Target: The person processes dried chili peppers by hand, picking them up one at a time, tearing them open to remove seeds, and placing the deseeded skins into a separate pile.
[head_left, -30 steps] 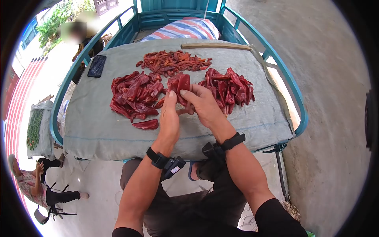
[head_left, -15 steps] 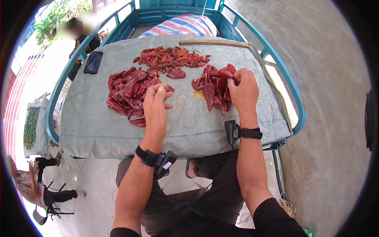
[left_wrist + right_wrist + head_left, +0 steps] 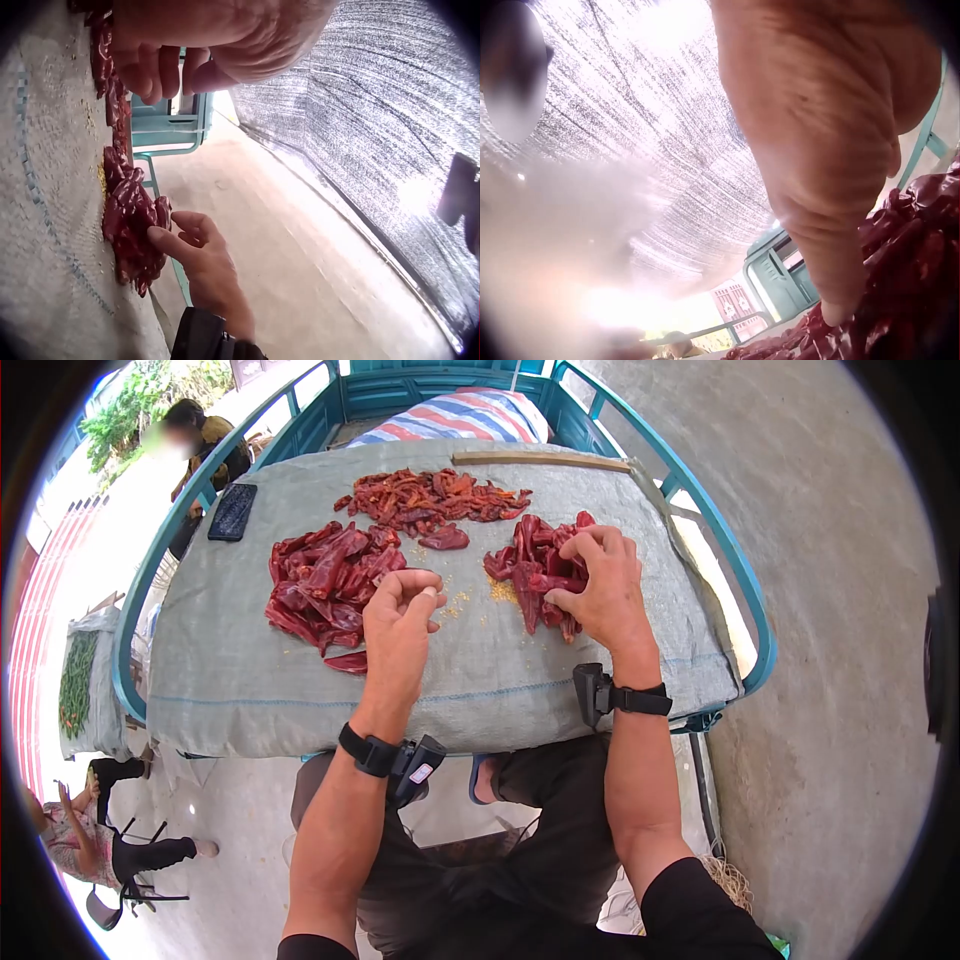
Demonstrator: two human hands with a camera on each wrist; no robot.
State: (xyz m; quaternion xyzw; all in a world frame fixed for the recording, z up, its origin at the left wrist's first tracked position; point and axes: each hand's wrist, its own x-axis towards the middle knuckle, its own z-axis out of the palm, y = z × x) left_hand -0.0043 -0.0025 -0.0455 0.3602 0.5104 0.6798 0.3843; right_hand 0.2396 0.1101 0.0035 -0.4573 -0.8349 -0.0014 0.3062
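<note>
At the right pile of dried red peppers (image 3: pixel 530 565), my right hand (image 3: pixel 612 585) has its thumb and fingers spread apart over the nearest peppers. In the left wrist view, that hand's thumb (image 3: pixel 169 244) lies against the pile. My left hand (image 3: pixel 398 625) hovers by the left pile of peppers (image 3: pixel 320 575), fingers loosely bent and nothing held. A third pile of smaller, more orange pepper pieces (image 3: pixel 430 498) lies at the back, with a single dark red pepper (image 3: pixel 445 538) at its front edge. Yellow seeds (image 3: pixel 503 592) are scattered beside the right pile.
Grey woven sheeting (image 3: pixel 230 660) covers the work surface on a teal cart, whose side rail (image 3: pixel 745 600) curves round it. A phone (image 3: pixel 232 512) lies at the left, a wooden strip (image 3: pixel 540 458) at the back. Two people are off to the left.
Both hands were together on a pepper at the middle; they have parted. The right hand carried a pepper to the right pile and its fingers have spread. The left moved slightly left.
</note>
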